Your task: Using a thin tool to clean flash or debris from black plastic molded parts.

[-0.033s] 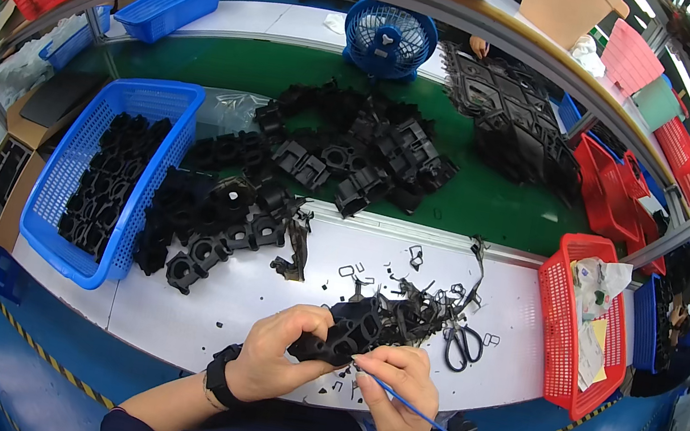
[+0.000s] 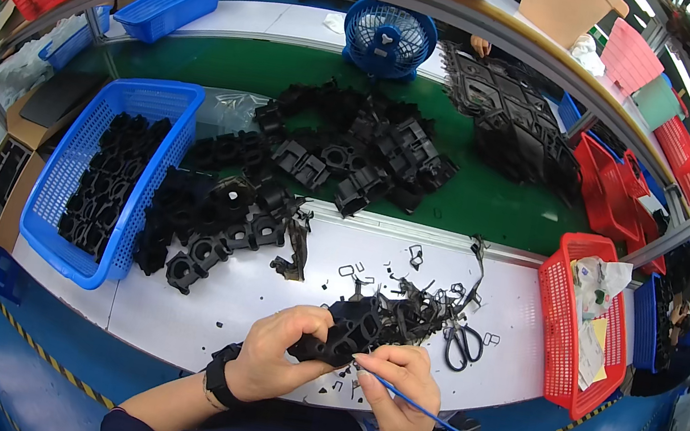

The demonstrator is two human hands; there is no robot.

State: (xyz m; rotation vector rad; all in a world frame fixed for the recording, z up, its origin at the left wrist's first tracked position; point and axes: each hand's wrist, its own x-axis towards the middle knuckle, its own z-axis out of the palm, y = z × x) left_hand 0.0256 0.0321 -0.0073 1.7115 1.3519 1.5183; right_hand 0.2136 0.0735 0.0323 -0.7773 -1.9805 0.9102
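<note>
My left hand (image 2: pixel 278 354) is clamped on the left end of a dark plastic housing (image 2: pixel 356 330), thumb below and fingers curled over it. The housing is tilted, with round openings along it, and lies just to the left of the black-handled scissors (image 2: pixel 465 343), which rest on the white worktop (image 2: pixel 516 333). My right hand (image 2: pixel 400 391), nearer to me than the scissors, has thumb and fingertips pinched together on a slim blue rod-shaped tool (image 2: pixel 427 407). The tool's front end is at the housing's near edge; my fingers hide its tip, so I cannot tell whether it touches. Its back end sticks out on the near side of the scissors.

A tangle of black plastic trimmings (image 2: pixel 419 315) lies just beyond and left of the scissors. Well to their left is a heap of black housings (image 2: pixel 223 241), and farther left a blue perforated basket (image 2: pixel 75 265) holds similar ones. To the right of the scissors stands a red perforated basket (image 2: pixel 548 329) with papers and plastic bags. Well beyond them, more housings (image 2: pixel 364 151) are piled on a green surface (image 2: pixel 490 211), with a blue fan (image 2: pixel 386 40) behind.
</note>
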